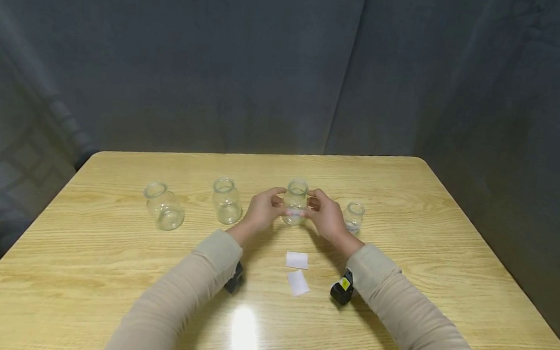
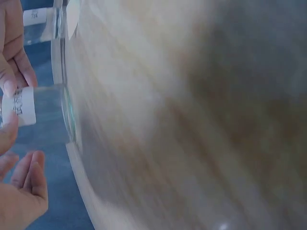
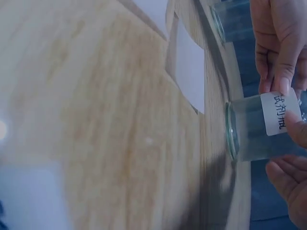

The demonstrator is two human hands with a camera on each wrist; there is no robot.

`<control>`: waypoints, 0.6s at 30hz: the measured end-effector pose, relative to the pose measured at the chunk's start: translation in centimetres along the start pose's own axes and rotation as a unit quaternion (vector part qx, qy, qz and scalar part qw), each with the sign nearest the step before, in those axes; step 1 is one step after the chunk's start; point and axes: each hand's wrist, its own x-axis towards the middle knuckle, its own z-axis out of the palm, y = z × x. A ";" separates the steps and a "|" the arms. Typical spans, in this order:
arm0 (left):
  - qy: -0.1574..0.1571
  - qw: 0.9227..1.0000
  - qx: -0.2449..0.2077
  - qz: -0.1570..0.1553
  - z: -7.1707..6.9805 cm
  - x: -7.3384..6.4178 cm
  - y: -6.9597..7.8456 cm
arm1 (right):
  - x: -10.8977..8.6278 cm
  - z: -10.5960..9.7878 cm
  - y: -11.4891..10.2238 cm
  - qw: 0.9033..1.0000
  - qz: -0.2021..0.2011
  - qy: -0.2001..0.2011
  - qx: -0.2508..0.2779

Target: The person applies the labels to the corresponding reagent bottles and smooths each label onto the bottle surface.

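Note:
A clear glass jar (image 1: 296,199) stands upright in the middle of the table, held between both hands. My left hand (image 1: 262,209) is at its left side and my right hand (image 1: 326,215) at its right, fingers curved along the glass. Both thumbs press a white label (image 3: 276,115) with handwritten dark characters against the jar's front. In the left wrist view, the label (image 2: 24,108) lies on the glass, with the thumb of each hand on its outer part.
A smaller labelled jar (image 1: 354,217) stands just right of my right hand. Two unlabelled jars, one nearer (image 1: 227,203) and one farther left (image 1: 163,207), stand on the left. Two white paper slips (image 1: 297,260) lie in front on the wooden table (image 1: 107,271). Grey curtains (image 1: 229,63) hang behind.

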 end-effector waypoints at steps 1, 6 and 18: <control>-0.009 1.000 0.004 0.004 -0.1 0.1 0.0 | 0.1 0.0 0.0 1.000 -0.001 -0.002 0.004; -0.035 0.999 -0.011 0.014 -0.6 0.3 -0.2 | 0.2 -0.2 0.0 1.000 -0.004 -0.015 -0.003; -0.053 0.998 -0.031 0.006 -0.7 0.7 -0.6 | 0.3 -0.3 0.2 0.999 0.014 -0.029 -0.006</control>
